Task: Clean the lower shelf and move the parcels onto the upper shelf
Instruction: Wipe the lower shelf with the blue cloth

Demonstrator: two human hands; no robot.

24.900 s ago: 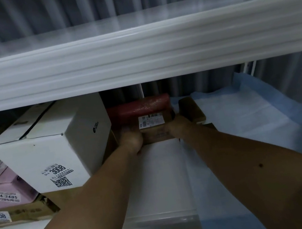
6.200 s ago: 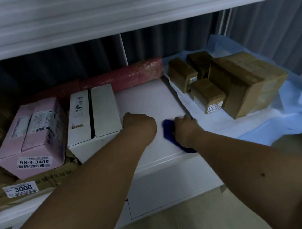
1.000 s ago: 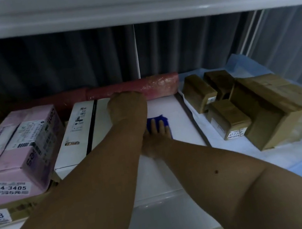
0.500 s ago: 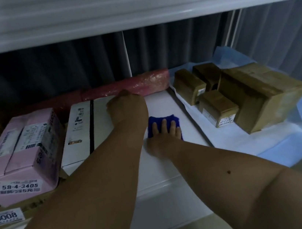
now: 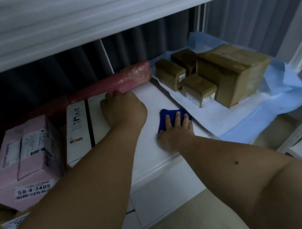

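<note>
Small deep-blue cloth (image 5: 168, 118) bunched flat on bare white lower shelf (image 5: 156, 101) at centre, pinned under straight, slightly spread fingers of right hand (image 5: 176, 130); left hand (image 5: 123, 111) at 10 o'clock of cloth, resting against white box (image 5: 82, 126), fingers bent over far edge, grip not clear. Four brown taped parcels (image 5: 227, 73) clustered on pale blue sheet (image 5: 283, 98) at 2 o'clock of cloth, red wrapped roll (image 5: 120, 81) along back at 11 o'clock, pink carton (image 5: 26, 161) labelled 58-4-3405 at 9 o'clock beyond white box. White upper shelf (image 5: 109, 11) edge across 12 o'clock, dark pleated curtain (image 5: 59, 73) behind, dim light throughout.
</note>
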